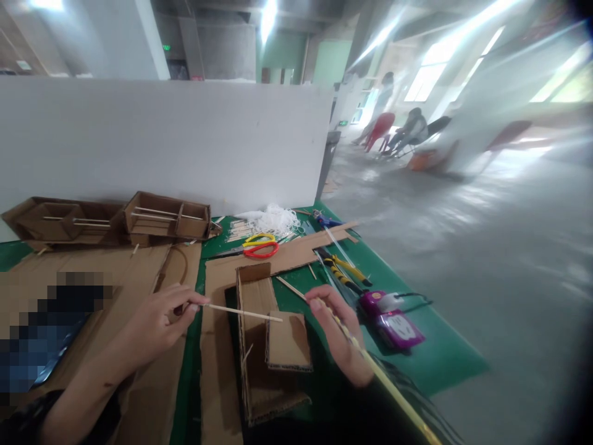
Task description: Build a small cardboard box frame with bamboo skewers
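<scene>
Your left hand (173, 315) is pinching a thin stick (250, 314), your right hand (340, 334) a second stick (291, 288), both likely light, stiff yet snappable, best held near one end

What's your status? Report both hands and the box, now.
Left grip: pinching thin stick. Right grip: holding second stick. Cardboard box open between them. Scissors beyond it, touching neither.

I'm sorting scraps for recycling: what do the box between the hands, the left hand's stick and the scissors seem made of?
Box: matte brown corrugated cardboard, by its rough, layered edges. Stick: probably bare wood, pale and dull. Scissors: likely plastic handles, bright red and yellow; grey blades look metallic.
</scene>
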Available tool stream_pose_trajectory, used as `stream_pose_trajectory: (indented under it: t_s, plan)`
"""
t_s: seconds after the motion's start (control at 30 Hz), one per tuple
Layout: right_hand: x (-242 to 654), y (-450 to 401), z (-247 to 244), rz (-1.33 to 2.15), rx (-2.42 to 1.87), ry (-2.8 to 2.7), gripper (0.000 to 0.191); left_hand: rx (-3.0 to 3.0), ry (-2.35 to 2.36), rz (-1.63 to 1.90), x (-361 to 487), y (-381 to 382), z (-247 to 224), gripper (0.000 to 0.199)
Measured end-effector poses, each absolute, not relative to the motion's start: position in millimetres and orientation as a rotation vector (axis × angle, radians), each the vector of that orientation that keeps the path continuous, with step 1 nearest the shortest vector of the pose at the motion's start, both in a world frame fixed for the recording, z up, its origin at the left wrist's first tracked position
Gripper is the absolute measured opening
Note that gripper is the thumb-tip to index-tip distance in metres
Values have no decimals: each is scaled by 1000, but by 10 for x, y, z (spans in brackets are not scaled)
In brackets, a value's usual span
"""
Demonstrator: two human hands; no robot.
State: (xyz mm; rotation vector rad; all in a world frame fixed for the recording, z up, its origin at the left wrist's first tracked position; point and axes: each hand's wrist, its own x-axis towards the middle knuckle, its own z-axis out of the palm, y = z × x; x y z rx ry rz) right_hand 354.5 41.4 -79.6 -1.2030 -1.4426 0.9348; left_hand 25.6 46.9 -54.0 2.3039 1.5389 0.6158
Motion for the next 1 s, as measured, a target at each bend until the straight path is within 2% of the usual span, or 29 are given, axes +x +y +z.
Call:
stream_pose_trajectory:
  t_s: [0.07,0.13,0.37,0.67,1.0]
  plan:
    - [3501,364,-748,772,-1229,-1422,35,2312,1538,611,249,469,-547,28]
    - [3435,330,-701,753,-1249,-1419,44,2318,1532,604,235,468,-558,29]
    - [3167,376,-674,872,-1291,-1404,46,2327,1517,598,192,462,-593,28]
    - [3074,349,-794,530,-1234,-1503,49,2332,1494,580,170,354,-569,25]
    - [3059,345,-811,506,-1206,-1542,47,2373,1446,608,105,204,-591,20]
